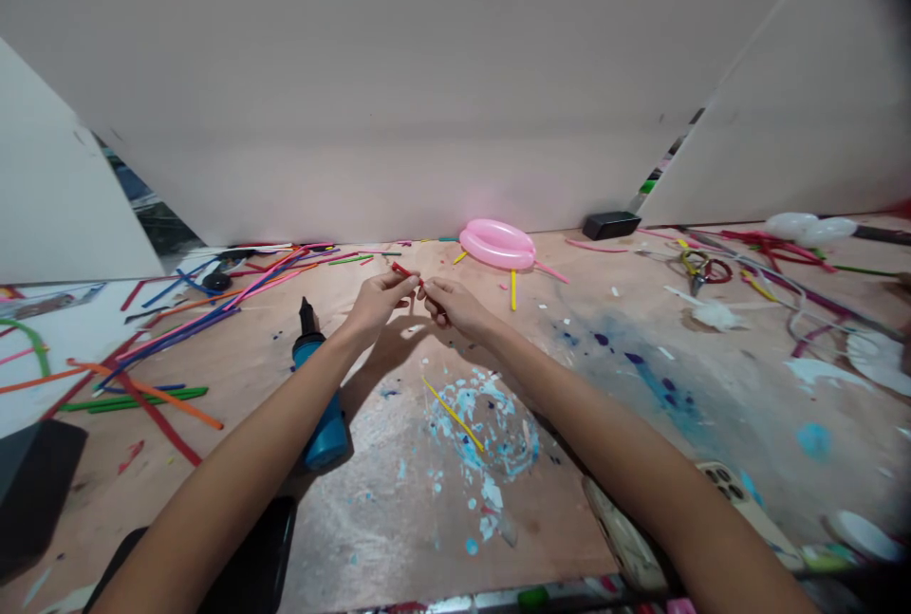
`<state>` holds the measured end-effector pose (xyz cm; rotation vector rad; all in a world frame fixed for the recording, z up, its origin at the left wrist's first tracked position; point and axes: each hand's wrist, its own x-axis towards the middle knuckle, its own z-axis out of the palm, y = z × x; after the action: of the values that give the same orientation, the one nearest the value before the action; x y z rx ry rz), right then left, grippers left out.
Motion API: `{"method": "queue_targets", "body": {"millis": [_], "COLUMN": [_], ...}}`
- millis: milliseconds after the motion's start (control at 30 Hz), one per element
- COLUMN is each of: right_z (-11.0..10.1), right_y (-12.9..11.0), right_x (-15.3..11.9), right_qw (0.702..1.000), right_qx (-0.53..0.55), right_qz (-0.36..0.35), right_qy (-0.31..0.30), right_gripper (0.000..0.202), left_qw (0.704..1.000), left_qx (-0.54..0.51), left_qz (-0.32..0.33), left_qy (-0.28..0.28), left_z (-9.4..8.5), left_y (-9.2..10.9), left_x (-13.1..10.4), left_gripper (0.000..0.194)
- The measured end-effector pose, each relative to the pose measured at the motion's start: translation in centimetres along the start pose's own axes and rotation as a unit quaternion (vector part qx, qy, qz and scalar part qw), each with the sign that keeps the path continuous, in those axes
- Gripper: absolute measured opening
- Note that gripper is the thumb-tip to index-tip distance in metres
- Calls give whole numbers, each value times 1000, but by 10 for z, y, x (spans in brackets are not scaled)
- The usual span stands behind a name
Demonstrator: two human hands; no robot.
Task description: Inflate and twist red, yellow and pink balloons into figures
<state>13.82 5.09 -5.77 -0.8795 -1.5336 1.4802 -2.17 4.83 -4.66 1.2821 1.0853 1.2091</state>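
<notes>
Both left hand (380, 303) and right hand (455, 307) pinch that red balloon (402, 269), maybe to steady it, pump (327, 434) at seven o'clock.

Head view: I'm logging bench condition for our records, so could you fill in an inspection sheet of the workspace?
Surface: table, marked with blue and purple stains.
Job's things: red strip, held between the two hands.
Clutter: blue hand pump by the left forearm, inflated pink balloon beyond the hands, loose coloured strips, scissors, phone.
Hands: left hand and right hand both pinch the red strip.
Cables: none clearly identifiable.
Surroundings: pale panels behind and at both sides.
</notes>
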Motion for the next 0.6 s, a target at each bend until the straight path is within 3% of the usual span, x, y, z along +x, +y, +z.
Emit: {"method": "queue_targets", "body": {"millis": [200, 367, 433, 500, 600], "right_z": [9, 1, 1, 9, 34], "right_y": [-6, -1, -14, -42, -99], "right_x": [-7, -1, -4, -20, -71], "right_qw": [1000, 997, 984, 951, 868], "right_qx": [-21, -82, -170, -262, -339], "right_qz": [9, -4, -56, -154, -357], "right_qy": [-19, -1, 27, 51, -56], "right_gripper": [26, 24, 26, 30, 22], "left_qw": [998, 997, 997, 997, 995], "left_qx": [57, 55, 21, -24, -69], "left_qz": [28, 43, 39, 30, 14], "left_qy": [-4, 33, 57, 70, 68], "left_z": [-1, -3, -4, -6, -7], "left_y": [-1, 1, 1, 1, 2], "left_x": [-2, -2, -1, 0, 1], "left_gripper": [43, 41, 40, 39, 32]}}
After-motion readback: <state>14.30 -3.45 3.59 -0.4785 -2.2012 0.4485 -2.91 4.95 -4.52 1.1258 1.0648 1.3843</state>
